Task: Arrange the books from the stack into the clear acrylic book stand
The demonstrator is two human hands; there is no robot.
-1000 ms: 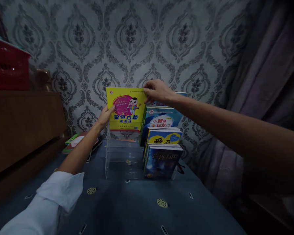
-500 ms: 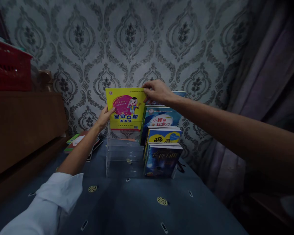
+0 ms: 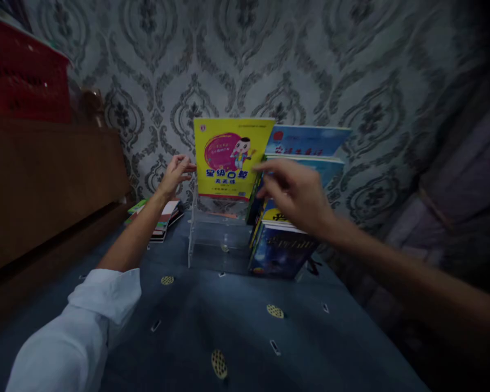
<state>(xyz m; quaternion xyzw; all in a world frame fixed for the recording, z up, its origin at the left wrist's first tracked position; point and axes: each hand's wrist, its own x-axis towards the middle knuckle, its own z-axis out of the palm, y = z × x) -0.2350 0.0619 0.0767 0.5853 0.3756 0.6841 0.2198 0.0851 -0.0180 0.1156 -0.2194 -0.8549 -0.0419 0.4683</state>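
A yellow workbook (image 3: 228, 158) with a cartoon child on its cover stands upright in the upper left part of a clear acrylic rack (image 3: 191, 239). Beside its left edge is my left hand (image 3: 175, 174), fingers stretched out and the tips at or very near the edge; contact is hard to judge. My right hand (image 3: 300, 190), slightly blurred, hovers in front of the right-hand books with fingers apart and nothing held. It partly covers a yellow-and-blue book (image 3: 273, 212). Below that stands a dark blue book (image 3: 286, 250), and behind rises a light blue book (image 3: 310, 140).
Several books (image 3: 169, 215) lie stacked on the blue patterned cloth (image 3: 188, 326) left of the rack. A wooden cabinet (image 3: 53, 190) with a red basket (image 3: 24, 71) on top borders the left. Curtains (image 3: 453, 179) hang at right, and patterned wallpaper (image 3: 245, 65) backs everything.
My right hand has let go of the yellow workbook's top corner and moved down and right. My left hand has drawn off its cover to the left edge. The view has shifted.
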